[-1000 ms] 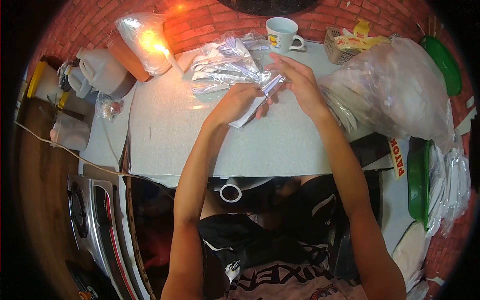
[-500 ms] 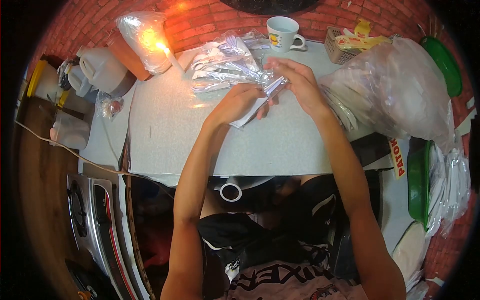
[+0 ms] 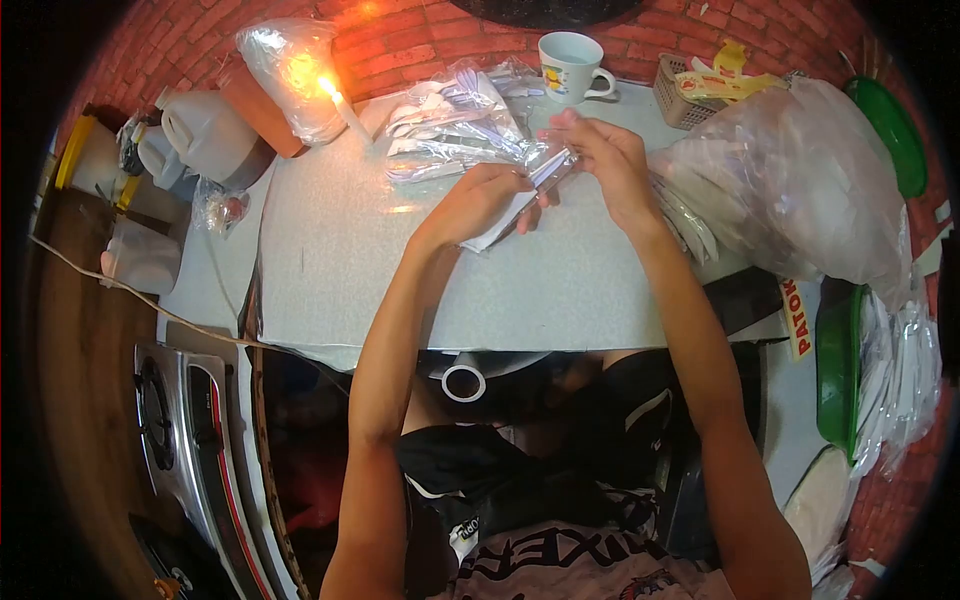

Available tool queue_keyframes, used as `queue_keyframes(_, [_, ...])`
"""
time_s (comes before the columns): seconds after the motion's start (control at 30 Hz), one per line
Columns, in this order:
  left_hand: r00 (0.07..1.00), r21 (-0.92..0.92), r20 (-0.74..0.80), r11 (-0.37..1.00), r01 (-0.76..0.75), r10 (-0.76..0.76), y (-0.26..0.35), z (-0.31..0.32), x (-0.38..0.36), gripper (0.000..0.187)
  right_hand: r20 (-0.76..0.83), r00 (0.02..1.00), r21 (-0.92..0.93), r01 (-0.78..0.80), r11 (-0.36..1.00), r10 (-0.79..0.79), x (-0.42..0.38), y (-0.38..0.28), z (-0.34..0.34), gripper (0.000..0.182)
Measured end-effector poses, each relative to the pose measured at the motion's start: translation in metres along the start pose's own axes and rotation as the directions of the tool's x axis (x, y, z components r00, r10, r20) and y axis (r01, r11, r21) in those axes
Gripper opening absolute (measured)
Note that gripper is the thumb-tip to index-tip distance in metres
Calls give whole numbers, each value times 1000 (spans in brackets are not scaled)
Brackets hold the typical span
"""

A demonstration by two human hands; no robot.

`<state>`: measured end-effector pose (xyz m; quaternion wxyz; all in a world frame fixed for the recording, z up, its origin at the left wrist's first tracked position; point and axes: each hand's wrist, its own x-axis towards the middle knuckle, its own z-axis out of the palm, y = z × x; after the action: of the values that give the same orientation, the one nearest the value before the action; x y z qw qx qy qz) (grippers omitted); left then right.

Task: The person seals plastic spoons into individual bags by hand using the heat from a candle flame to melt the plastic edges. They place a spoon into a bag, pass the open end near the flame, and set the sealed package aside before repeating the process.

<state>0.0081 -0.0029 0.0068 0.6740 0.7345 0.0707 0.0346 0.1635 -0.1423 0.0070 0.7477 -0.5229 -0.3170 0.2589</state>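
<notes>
My left hand (image 3: 478,205) is wrapped round a slim clear plastic packet (image 3: 545,175) with white and purplish strips inside, perhaps wrapped cutlery. A white folded piece (image 3: 490,235) sticks out below the fingers. My right hand (image 3: 612,165) is at the packet's upper end, thumb and fingers closed on the clear film there. Just beyond, a pile of similar packets (image 3: 450,125) lies on the table (image 3: 330,260). To its left, a lit candle (image 3: 350,117) stands tilted, its flame at the top.
A white mug (image 3: 568,75) stands behind my right hand, with a small basket (image 3: 683,95) further right. A big plastic bag (image 3: 800,180) fills the table's right side. At the left are jugs (image 3: 215,135) and a gas stove (image 3: 195,440).
My right hand's fingers have shifted slightly at the packet's upper end and are more curled. My left hand keeps hold in the same place. The whole view has moved a little.
</notes>
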Motion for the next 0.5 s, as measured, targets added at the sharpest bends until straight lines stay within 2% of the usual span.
queue_keyframes(0.03, [1000,-19,-7,1000,-21,21,-3,-1,1,34,2,1000,0,-2,1000,2,0,0,-3,35])
queue_keyframes(0.1, [999,-37,-12,998,-43,43,-1,0,1,34,144,989,-267,-5,964,45,1,0,-13,38])
queue_keyframes(0.2, [1000,-12,-10,1000,-26,25,8,-4,-4,33,106,994,-242,44,969,-19,2,5,-11,39])
queue_keyframes(0.23, [999,-45,5,998,42,-42,8,-8,-5,32,104,994,-243,46,969,-21,4,8,-11,39])
queue_keyframes(0.27, [994,-76,23,991,112,-110,8,-12,-5,32,10,999,-190,32,981,-30,7,12,-12,37])
queue_keyframes(0.3, [994,-75,29,991,110,-109,6,-12,-6,32,-85,996,-136,24,990,-35,8,11,-11,35])
queue_keyframes(0.33, [982,1,-186,1000,16,-15,3,-12,-6,33,-90,995,-139,27,990,-40,8,10,-10,35])
queue_keyframes(0.37, [919,96,-382,994,-62,94,-1,-13,-5,36,-130,992,-96,-7,995,-6,7,10,-9,37])
queue_keyframes(0.4, [887,75,-424,983,-166,182,-1,-20,-5,41,-168,985,-51,-39,998,30,5,9,-6,38])
queue_keyframes(0.43, [889,76,-419,982,-170,186,0,-25,-4,41,-171,985,-53,-34,998,25,3,12,-6,38])
queue_keyframes(0.5, [678,390,-540,862,-324,499,3,-35,4,38,12,997,-169,-74,983,77,5,27,-8,41])
